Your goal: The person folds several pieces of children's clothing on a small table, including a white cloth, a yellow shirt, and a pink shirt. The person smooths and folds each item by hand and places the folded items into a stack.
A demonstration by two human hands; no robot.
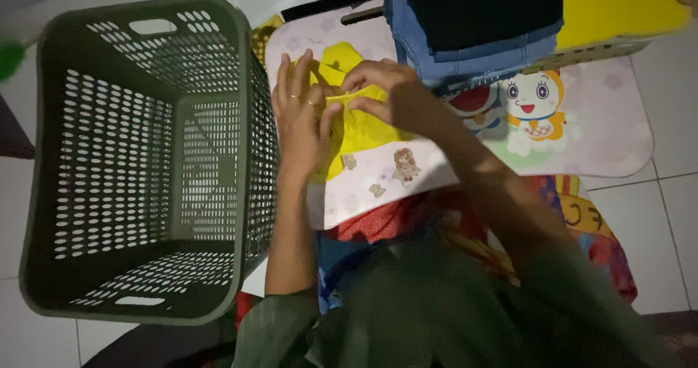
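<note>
A small yellow garment (pixel 358 129) lies on a pale pink low table (pixel 618 132) printed with cartoon figures. My left hand (pixel 299 117) rests flat on the garment's left part, fingers spread, with rings on two fingers. My right hand (pixel 382 92) pinches a fold of the yellow cloth near its top middle. Both hands touch the garment and partly hide it.
A large dark green perforated laundry basket (pixel 138 157) stands to the left, with nothing visible inside. Folded blue and dark clothes (pixel 472 26) and a yellow item (pixel 618 4) are stacked at the table's far side. White floor tiles (pixel 676 215) surround it.
</note>
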